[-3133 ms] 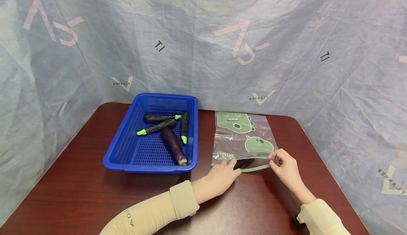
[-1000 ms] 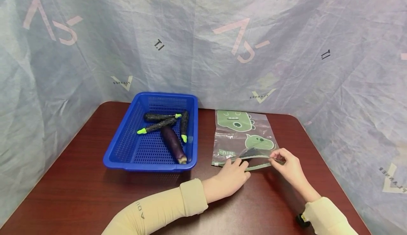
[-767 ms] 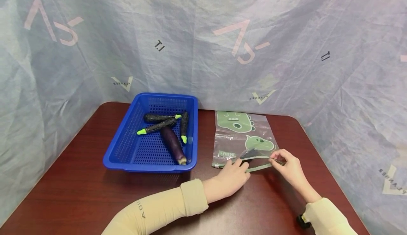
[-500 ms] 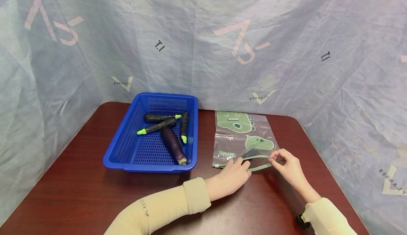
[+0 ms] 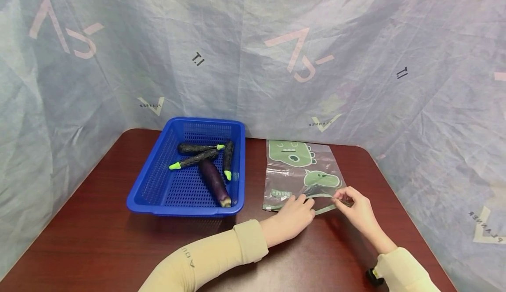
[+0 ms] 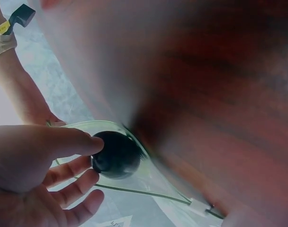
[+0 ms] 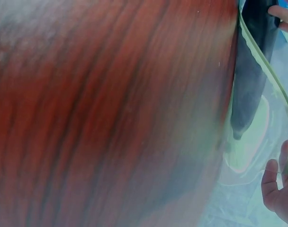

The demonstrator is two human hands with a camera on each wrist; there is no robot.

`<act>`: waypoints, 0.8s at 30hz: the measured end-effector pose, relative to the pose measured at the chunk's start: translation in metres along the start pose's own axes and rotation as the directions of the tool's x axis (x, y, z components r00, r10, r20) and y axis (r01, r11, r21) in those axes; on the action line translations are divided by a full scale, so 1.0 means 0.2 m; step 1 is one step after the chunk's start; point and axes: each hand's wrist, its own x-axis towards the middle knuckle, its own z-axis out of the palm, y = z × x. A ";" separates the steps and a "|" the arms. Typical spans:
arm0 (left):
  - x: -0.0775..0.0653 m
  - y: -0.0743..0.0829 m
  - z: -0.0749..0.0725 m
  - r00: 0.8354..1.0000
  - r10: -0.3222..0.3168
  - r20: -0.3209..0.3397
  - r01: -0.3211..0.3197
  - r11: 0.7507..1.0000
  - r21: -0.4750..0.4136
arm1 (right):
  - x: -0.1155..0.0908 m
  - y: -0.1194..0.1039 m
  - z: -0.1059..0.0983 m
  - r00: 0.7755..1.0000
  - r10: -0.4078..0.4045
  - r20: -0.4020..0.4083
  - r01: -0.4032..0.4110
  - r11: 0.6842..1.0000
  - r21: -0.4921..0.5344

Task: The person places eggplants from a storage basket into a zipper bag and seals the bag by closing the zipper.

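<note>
My left hand (image 5: 293,217) is at the mouth of a clear zip bag (image 5: 284,178) printed with green cartoon animals. In the left wrist view, its thumb and fingertips grip the blunt round end of a dark eggplant (image 6: 118,158). The long body of that eggplant (image 7: 250,71) reaches into the bag and tapers to a small nub. In the head view the hand mostly hides it. My right hand (image 5: 356,206) pinches the right corner of the bag's green-edged mouth and lifts it, so the mouth gapes. A white slider (image 6: 199,206) sits at the zip's left end.
A blue perforated basket (image 5: 170,210) stands to the left of the bag on the reddish-brown wooden table (image 5: 99,239). In it lie a purple eggplant (image 5: 213,182) and several black, rough vegetables (image 5: 197,158) with bright green tips. A pale printed cloth (image 5: 221,85) hangs behind.
My left hand has slid rightward along the bag's mouth, uncovering the slider end. My right hand keeps its pinch on the corner, nearly in place. The basket's contents look the same.
</note>
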 end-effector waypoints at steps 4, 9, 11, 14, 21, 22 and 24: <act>0.02 0.00 0.00 1.000 0.015 0.019 -0.015 1.000 0.012 | 0.00 0.00 0.00 1.000 -0.001 -0.004 0.001 1.000 -0.005; 0.04 0.00 -0.01 0.997 0.030 0.072 -0.033 0.999 0.037 | 0.00 0.00 0.00 1.000 0.005 -0.009 -0.005 1.000 -0.014; 0.05 0.00 -0.01 0.996 0.033 0.088 -0.038 0.998 0.048 | 0.00 0.01 0.00 1.000 0.006 -0.012 -0.006 1.000 -0.017; 0.06 0.01 -0.01 0.995 0.035 0.097 -0.042 0.997 0.064 | 0.01 0.01 0.00 1.000 0.008 -0.016 -0.008 1.000 -0.019; 0.08 0.04 0.03 0.999 0.030 0.030 -0.033 0.993 0.114 | 0.01 0.00 0.01 1.000 0.006 -0.018 -0.006 1.000 -0.016; 0.08 0.04 0.03 0.999 0.031 0.018 -0.033 0.992 0.122 | 0.01 0.00 0.01 1.000 0.006 -0.016 -0.006 1.000 -0.017; 0.08 0.04 0.04 0.999 0.033 -0.010 -0.032 0.990 0.138 | 0.02 0.00 0.01 1.000 0.008 -0.016 -0.009 1.000 -0.017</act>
